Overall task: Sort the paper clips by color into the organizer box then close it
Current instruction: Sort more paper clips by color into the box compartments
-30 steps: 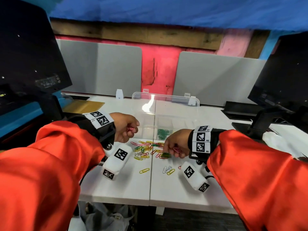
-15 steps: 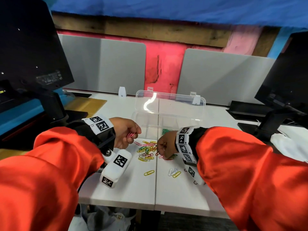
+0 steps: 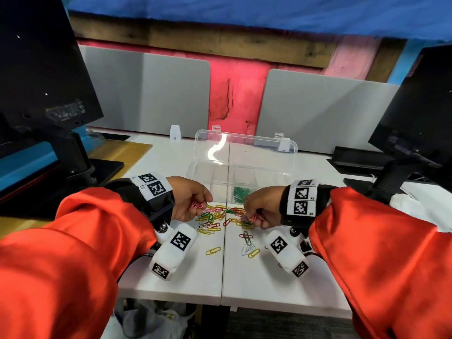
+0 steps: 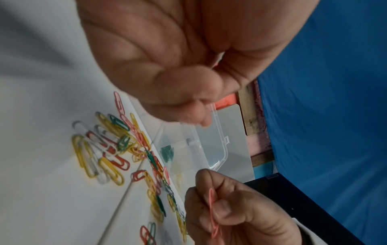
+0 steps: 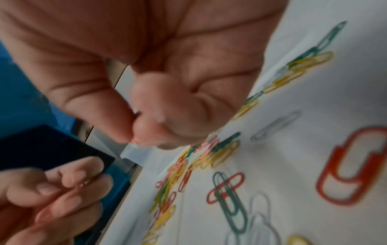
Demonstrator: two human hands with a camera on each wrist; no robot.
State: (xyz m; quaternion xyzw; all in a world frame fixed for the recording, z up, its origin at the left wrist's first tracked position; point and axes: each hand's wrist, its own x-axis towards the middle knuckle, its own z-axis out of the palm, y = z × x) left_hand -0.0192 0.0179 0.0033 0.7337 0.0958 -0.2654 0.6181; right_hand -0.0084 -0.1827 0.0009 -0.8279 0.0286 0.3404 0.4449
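A mixed pile of paper clips (image 3: 220, 214) in yellow, green, red, pink and white lies on the white desk in front of the clear organizer box (image 3: 269, 177). The box's lid (image 3: 244, 148) stands open. Green clips (image 3: 241, 193) fill one front compartment. My left hand (image 3: 203, 204) hovers at the pile's left edge and pinches a few pink clips (image 3: 197, 204). My right hand (image 3: 252, 216) is at the pile's right edge, fingers curled round pink clips (image 3: 256, 217); the left wrist view shows one pink clip (image 4: 213, 213) in its fingers.
Loose clips lie nearer me: a yellow one (image 3: 212, 250), a white and yellow cluster (image 3: 249, 249), and a red and green pair (image 3: 247, 237). Black monitors (image 3: 41, 69) (image 3: 420, 101) on stands flank the desk. Grey dividers (image 3: 151, 94) close the back.
My right hand reached left into the pile, then drew back to the right with pink clips in its fingers. My left hand has kept its place and its clips.
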